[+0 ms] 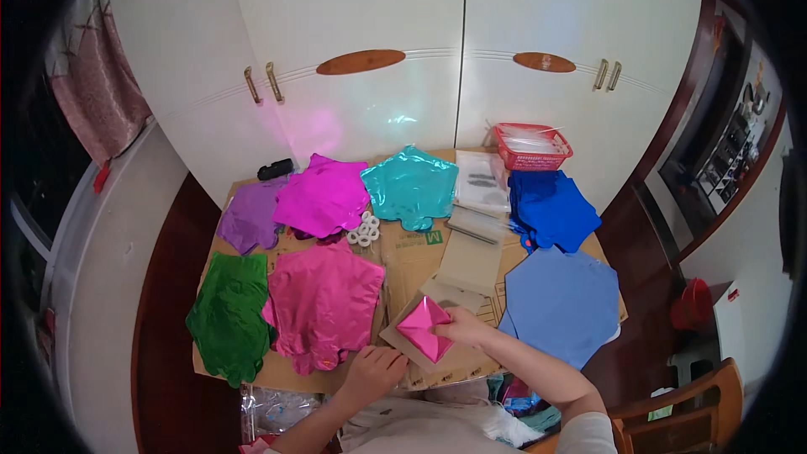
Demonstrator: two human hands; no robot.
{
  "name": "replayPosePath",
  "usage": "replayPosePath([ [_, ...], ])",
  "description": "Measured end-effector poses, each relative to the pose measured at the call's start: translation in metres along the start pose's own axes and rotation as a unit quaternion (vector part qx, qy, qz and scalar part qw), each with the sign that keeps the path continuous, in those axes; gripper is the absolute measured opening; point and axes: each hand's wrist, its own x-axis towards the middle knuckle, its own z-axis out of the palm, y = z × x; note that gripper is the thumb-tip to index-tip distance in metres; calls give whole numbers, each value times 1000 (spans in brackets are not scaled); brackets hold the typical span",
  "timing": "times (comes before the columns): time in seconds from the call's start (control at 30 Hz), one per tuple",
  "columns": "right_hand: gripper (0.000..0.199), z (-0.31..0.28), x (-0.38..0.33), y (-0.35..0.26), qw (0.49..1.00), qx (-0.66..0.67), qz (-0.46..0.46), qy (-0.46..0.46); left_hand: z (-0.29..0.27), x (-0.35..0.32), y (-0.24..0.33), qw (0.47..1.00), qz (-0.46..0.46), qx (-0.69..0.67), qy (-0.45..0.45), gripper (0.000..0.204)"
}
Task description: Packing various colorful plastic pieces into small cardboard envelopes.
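A shiny pink foil sheet (423,325), folded into a small squarish packet, lies tilted on a square piece of grey-brown card (393,335) near the table's front edge. The fingers of my right hand (461,328) are closed on the packet's right side. To the left of the card, my left hand (377,367) rests palm down at the front edge, fingers laid on the cardboard with nothing visible in them. Its nearest neighbour is a stack of pink foil sheets (326,307). A longer strip of grey-brown card (469,261) extends behind my right hand.
Around the cardboard-covered table lie green (228,315), purple (252,214), magenta (323,196), turquoise (412,189), dark blue (552,210) and pale blue sheets (561,303). White rings (364,229) sit mid-table. A red basket (533,150) stands at the back, before white cabinets (353,0).
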Motion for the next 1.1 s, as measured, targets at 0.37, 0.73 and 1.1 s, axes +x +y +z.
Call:
replayPosePath([
  [0.37,31,3,12,10,997,-67,-23,10,3,5,5,1000,10,-10,-17,33],
  [0.73,54,-2,-3,-33,883,-462,-43,71,6,11,-6,995,6,-39,-93,44],
  [1.1,54,-21,7,-9,769,-575,-280,-18,-5,17,-13,988,30,-34,-150,44],
])
